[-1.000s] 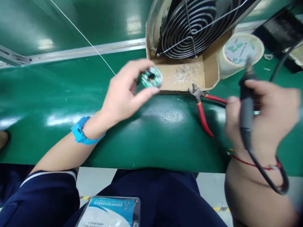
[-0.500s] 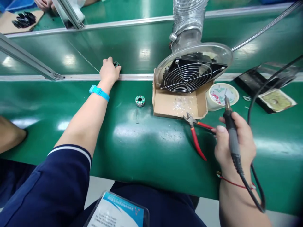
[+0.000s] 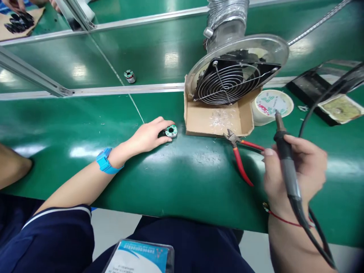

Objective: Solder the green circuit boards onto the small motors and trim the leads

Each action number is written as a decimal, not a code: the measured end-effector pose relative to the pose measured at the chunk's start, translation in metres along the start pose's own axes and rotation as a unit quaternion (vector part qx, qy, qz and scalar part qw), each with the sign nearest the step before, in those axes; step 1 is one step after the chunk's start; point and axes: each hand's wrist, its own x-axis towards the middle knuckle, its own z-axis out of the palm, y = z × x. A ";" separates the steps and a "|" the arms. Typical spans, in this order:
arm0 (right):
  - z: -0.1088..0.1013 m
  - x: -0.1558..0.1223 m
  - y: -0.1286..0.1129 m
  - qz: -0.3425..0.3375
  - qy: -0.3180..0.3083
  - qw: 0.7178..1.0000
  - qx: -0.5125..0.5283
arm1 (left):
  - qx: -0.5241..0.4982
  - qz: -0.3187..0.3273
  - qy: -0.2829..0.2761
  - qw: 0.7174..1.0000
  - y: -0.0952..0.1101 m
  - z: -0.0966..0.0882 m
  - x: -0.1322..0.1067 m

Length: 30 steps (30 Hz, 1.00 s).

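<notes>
My left hand (image 3: pixel 152 134) rests low over the bench, thumb and forefinger closed around a small motor stator (image 3: pixel 171 131) topped by a green ring-shaped circuit board. A second stator (image 3: pixel 130 76) of the same kind stands upright beyond the metal rail. In my right hand (image 3: pixel 298 170) is a soldering iron (image 3: pixel 286 163), its tip pointing up and away, in front of a round white tub (image 3: pixel 273 106). Red-handled cutting pliers (image 3: pixel 237 151) lie with jaws apart beside the cardboard tray; one handle runs to my right fingertips, and I cannot tell whether they touch it.
A fume fan (image 3: pixel 227 83) with a duct overhangs the cardboard tray (image 3: pixel 204 129), which holds clear clippings. At right sits a soldering iron stand with a yellow sponge (image 3: pixel 339 110). Black parts (image 3: pixel 19 22) lie far left near another person's hand; another person's arm shows at left.
My left hand has left one stator beyond the rail and come back toward me, onto the stator on the bench. My right hand still holds the soldering iron, slightly farther right.
</notes>
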 end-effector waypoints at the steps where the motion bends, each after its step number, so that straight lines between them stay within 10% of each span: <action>1: -0.002 -0.002 -0.006 -0.010 0.020 1.000 0.008 | -0.017 0.008 0.000 1.000 0.005 0.002 -0.003; 4: -0.006 -0.011 -0.031 -0.045 0.022 0.996 0.080 | -0.111 0.024 0.007 0.994 0.029 0.011 -0.011; 12: -0.008 -0.013 -0.079 -0.015 -0.231 0.957 0.176 | -0.297 0.021 -0.063 0.953 0.095 0.029 -0.017; 20: -0.005 0.004 -0.079 0.019 -0.341 0.917 0.207 | -0.203 0.107 -0.036 0.973 0.105 0.032 -0.020; 30: -0.001 0.003 -0.087 0.011 -0.327 0.918 0.225 | -0.233 0.125 -0.008 0.964 0.103 0.029 -0.022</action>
